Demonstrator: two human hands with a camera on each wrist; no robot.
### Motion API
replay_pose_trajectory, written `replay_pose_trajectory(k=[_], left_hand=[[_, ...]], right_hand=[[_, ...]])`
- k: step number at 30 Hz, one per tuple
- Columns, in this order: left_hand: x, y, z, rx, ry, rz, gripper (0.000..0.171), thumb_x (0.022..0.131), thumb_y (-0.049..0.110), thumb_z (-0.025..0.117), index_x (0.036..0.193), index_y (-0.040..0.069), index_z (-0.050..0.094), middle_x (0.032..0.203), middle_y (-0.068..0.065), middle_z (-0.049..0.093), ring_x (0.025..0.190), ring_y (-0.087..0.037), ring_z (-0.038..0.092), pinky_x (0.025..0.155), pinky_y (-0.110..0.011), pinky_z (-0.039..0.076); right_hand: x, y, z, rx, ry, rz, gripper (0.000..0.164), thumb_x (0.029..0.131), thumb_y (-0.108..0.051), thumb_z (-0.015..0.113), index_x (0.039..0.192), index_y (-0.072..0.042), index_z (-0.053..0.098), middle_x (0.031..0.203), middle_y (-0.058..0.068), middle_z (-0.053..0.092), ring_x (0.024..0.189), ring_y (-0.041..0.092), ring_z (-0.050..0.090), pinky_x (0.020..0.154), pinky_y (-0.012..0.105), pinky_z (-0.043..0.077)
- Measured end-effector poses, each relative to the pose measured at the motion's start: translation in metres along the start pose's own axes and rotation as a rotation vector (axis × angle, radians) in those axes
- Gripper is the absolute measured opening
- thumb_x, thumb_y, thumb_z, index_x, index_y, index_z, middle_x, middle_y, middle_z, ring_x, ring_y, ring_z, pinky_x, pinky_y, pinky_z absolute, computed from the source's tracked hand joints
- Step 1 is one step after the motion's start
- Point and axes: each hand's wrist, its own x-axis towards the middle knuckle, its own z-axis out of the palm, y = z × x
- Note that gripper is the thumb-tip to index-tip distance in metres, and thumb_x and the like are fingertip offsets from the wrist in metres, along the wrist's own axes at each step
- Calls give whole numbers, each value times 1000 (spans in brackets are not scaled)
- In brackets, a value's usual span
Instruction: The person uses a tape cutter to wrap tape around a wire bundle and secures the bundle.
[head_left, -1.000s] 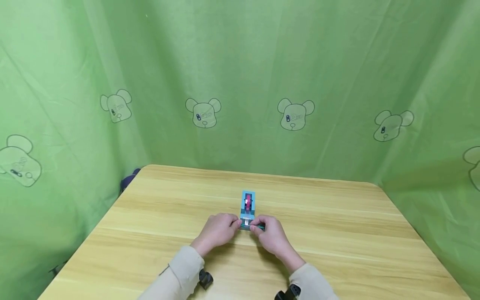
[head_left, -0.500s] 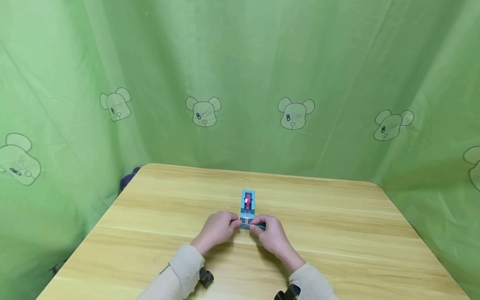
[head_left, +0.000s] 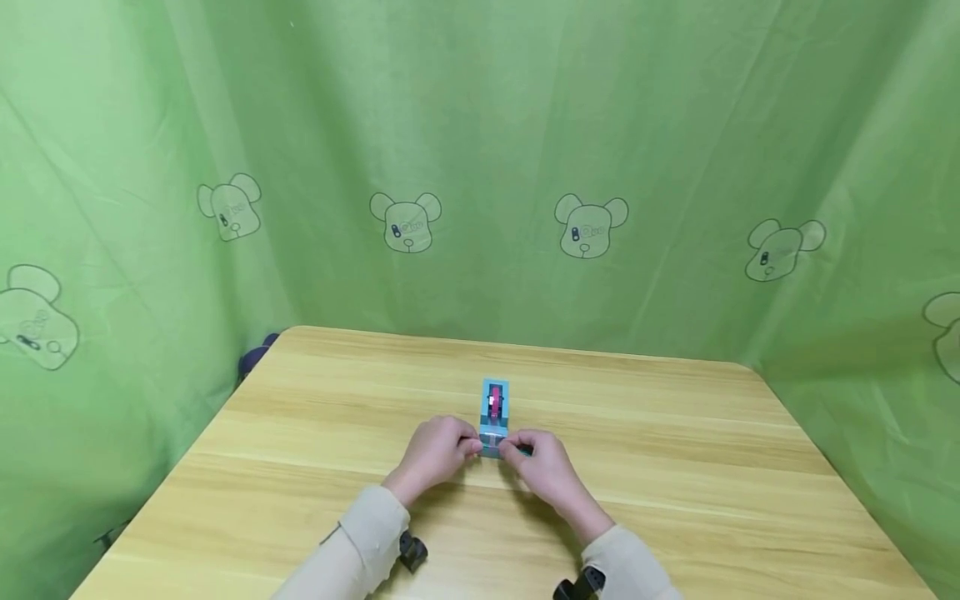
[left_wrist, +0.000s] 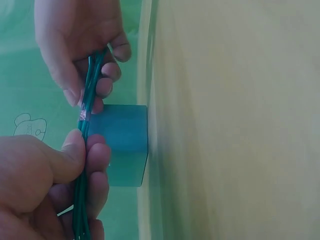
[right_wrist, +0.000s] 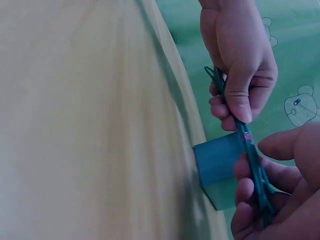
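Observation:
A bundle of thin green cable (left_wrist: 81, 192), looped at its ends, is held crosswise between both hands. A small shiny strip of tape (right_wrist: 246, 136) lies on its middle. My left hand (head_left: 437, 454) pinches one half between thumb and fingers. My right hand (head_left: 546, 471) has its fingers curled round the other half, a fingertip close to the taped spot in the right wrist view. Just beyond the bundle stands a blue tape dispenser (head_left: 483, 398) with a pink-cored roll (head_left: 496, 402). Its near end is partly hidden by the hands.
The wooden table (head_left: 675, 450) extends on both sides of the hands. A green curtain (head_left: 480, 125) with mouse-head drawings hangs round its back and sides. Something dark purple (head_left: 253, 358) shows past the left edge.
My right hand's fingertips have shifted slightly at the bundle, near the dispenser's front. My left hand keeps its pinch, and the dispenser stays in place.

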Motion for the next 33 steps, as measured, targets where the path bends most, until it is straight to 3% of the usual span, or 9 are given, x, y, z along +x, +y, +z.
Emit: replay_pose_trajectory(k=[7,14,18,24,33], left_hand=[[2,1,-2,-19,17,-4,11,90,22,73,81,17,78,70,13,64,63,-5,54,67,-27,48],[1,3,-4,-18,26,-4,8,87,23,76,85,16,80,80,10,72,67,-3,59,70,-29,51],[1,4,-5,-18,31,-6,8,87,23,77,86,16,80,81,9,72,68,-4,60,71,-29,51],[2,5,-7,-3,40,6,6,87,21,77,86,16,80,85,8,74,77,-8,66,75,-31,53],[2,4,-6,-16,42,3,5,86,20,78,87,15,81,86,7,74,78,-9,66,73,-30,53]], right_hand=[[5,-7,-7,-31,-66,30,20,97,-17,62,85,-6,74,69,5,60,57,14,48,58,31,43],[5,-9,-10,-44,-106,26,24,97,-16,61,79,-3,69,57,-3,47,50,10,38,47,25,33],[4,-9,-10,-26,-108,23,24,97,-16,61,79,-2,69,57,-3,47,49,10,38,46,24,32],[5,-8,-9,-16,-79,6,15,95,-16,65,90,-6,75,70,6,61,52,12,44,49,27,39],[8,-8,-4,-62,-20,-26,10,91,-16,72,85,-10,77,83,-3,69,72,15,54,64,32,46]])
